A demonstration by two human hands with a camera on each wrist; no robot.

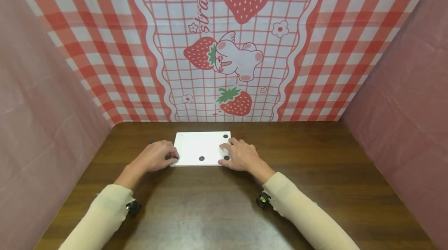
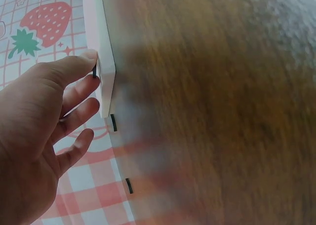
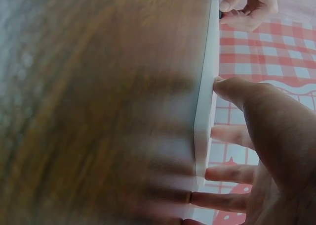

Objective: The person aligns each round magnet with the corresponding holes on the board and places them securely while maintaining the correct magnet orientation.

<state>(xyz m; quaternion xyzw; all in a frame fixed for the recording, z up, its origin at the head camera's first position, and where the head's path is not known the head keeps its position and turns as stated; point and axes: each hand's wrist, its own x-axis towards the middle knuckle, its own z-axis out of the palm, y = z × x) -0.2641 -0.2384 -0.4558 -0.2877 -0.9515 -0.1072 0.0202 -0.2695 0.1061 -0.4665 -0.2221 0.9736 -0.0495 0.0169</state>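
Observation:
A flat white rectangular board (image 1: 197,147) lies on the table, with several black discs (image 1: 201,158) on its top face. At the board's near left corner, my left hand (image 1: 157,156) pinches a small black disc (image 2: 95,71) between thumb and index finger, its edge against the white surface. The other left fingers are spread loosely. My right hand (image 1: 243,156) rests on the board's right end with fingers spread; thumb and fingertips touch the top, as the right wrist view shows. Another black disc (image 1: 226,158) lies beside the right thumb.
Beyond the board's left end, two more black discs (image 2: 113,122) lie on the brown wooden table (image 1: 217,207). A strawberry-print cloth (image 1: 227,59) hangs behind the table. Pink cloth walls (image 1: 402,98) stand on both sides.

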